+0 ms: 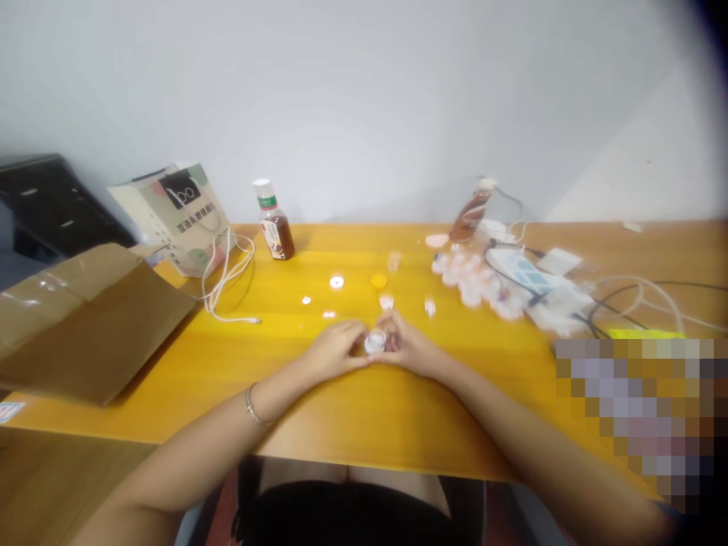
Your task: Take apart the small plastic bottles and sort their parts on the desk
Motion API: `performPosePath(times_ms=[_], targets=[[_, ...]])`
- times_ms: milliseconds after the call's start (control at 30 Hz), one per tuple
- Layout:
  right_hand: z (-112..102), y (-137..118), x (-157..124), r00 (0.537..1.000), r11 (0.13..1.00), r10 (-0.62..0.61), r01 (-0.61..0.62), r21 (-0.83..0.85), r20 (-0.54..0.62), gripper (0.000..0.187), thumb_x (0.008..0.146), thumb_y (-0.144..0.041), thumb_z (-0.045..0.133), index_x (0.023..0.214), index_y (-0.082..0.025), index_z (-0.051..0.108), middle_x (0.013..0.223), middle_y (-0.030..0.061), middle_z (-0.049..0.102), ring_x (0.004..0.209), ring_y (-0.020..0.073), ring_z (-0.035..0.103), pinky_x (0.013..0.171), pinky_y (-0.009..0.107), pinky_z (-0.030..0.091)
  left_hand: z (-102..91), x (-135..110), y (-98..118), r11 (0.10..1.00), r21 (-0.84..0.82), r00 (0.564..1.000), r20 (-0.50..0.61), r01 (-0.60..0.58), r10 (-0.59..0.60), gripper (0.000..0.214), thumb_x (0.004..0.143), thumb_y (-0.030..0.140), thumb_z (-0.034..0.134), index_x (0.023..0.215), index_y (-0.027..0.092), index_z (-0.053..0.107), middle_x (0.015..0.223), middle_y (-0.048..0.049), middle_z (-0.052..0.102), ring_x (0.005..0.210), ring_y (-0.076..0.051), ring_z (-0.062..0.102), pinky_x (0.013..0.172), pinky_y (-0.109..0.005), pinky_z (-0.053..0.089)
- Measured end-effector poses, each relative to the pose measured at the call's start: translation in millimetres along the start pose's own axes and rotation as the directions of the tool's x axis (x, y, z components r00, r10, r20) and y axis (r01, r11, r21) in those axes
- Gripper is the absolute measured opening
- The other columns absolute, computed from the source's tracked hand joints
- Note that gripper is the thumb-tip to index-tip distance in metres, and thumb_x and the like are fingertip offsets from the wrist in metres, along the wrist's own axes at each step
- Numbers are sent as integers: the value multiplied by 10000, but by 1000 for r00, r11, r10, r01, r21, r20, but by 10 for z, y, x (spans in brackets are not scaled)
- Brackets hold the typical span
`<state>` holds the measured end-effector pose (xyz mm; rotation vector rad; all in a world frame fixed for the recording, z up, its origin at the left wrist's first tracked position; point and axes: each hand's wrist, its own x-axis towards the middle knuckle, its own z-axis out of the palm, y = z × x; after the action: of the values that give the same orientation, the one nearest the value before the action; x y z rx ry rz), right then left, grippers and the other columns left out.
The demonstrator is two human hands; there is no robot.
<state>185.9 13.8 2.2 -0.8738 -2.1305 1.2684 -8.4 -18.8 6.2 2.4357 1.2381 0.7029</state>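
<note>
My left hand (340, 350) and my right hand (410, 349) meet over the middle of the table, fingers curled around a small round whitish cup-like piece (375, 340). Its exact kind is too blurred to tell. Just beyond the fingers lies a white round piece with a pattern (387, 302), with a yellow disc (378, 281) behind it. A white ring-like disc (337, 281) is farther to the left. Smaller white bits (305, 300) lie left of the hands, and another small white piece (430, 307) to the right.
A cardboard box (136, 334), paper bag (193, 227) and white cable (221, 280) occupy the left. Two drink bottles, one upright (278, 231) and one tilted (472, 216), stand at the back. Several small whitish containers (472, 280) and tangled cables (642, 284) crowd the right.
</note>
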Motion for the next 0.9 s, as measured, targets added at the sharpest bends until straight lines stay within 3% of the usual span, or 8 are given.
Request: performPosePath(times_ms=[167, 300, 400, 733, 900], targets=[[-39, -42, -16, 999, 997, 12, -16, 80, 42, 447, 679, -396, 673, 954, -221, 367, 674, -68, 431, 569, 86, 433, 516, 214, 355, 30, 0, -36, 983, -168, 997, -22, 69, -74, 269, 724, 413, 619, 793, 160, 556, 702, -11, 527, 625, -119, 459, 581, -234, 375], [-81, -68, -16, 999, 978, 36, -43, 202, 41, 354, 724, -406, 624, 944, -209, 430, 710, -53, 441, 623, 86, 448, 597, 229, 382, 44, 11, -51, 884, -427, 980, 31, 190, -196, 298, 743, 424, 594, 813, 135, 611, 632, 4, 525, 542, -82, 423, 505, -202, 339], [-88, -56, 2, 997, 949, 68, -79, 304, 46, 338, 747, -416, 591, 971, -199, 461, 701, -46, 469, 615, 87, 460, 609, 235, 387, 19, 19, -36, 830, -516, 976, 63, 209, -206, 329, 754, 441, 578, 848, 131, 640, 594, 18, 501, 503, -66, 368, 472, -194, 284], [-13, -46, 41, 995, 943, 96, -83, 323, -24, 334, 735, -463, 585, 900, -194, 477, 654, -44, 479, 564, 88, 455, 570, 236, 383, 36, 44, 3, 771, -610, 982, 71, 182, -176, 348, 782, 419, 552, 972, 136, 623, 730, -11, 563, 582, -83, 424, 540, -204, 318], [49, -86, 45, 981, 985, 74, -45, 165, -179, 349, 710, -483, 590, 758, -210, 379, 606, -68, 428, 534, 85, 415, 534, 220, 347, 101, 38, 90, 864, -468, 969, -54, 189, -241, 290, 757, 410, 579, 833, 130, 585, 650, 19, 497, 562, -78, 402, 524, -193, 313]])
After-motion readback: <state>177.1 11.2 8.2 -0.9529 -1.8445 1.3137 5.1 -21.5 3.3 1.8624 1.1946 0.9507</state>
